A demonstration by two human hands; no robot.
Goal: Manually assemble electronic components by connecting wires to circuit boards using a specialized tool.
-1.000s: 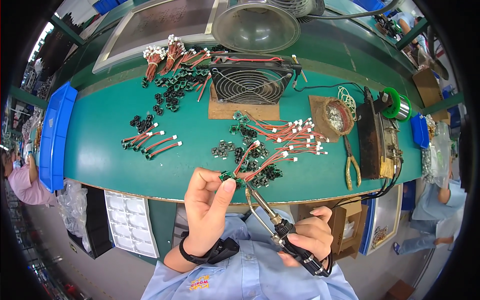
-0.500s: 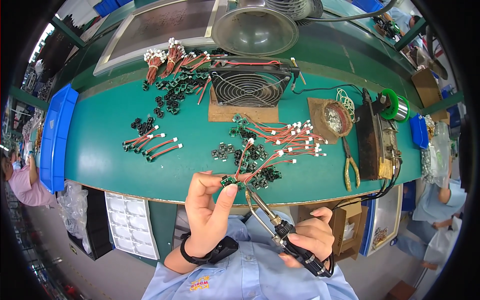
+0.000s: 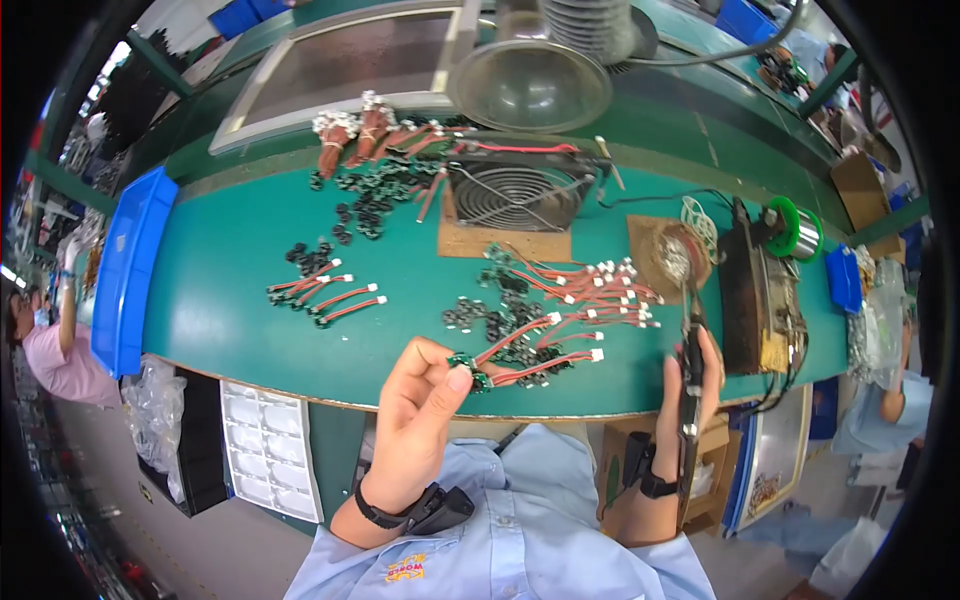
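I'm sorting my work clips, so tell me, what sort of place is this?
Probably an electronics assembly workshop: small circuit boards lie heaped on a green workbench, and there's a soldering iron in view, plus a spool of silvery wire.

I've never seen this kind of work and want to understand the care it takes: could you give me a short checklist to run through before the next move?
1. Circuit board held: ok, pinched in the left hand.
2. Soldering iron held: ok, in the right hand, apart from the board.
3. Iron tip touching the round pot or its contents: cannot tell; the tip is blurred.
4. Iron hot: cannot tell by sight.
5. Fan running: cannot tell from a still picture.
6. Wire spool within view: ok, at the bench's right side.
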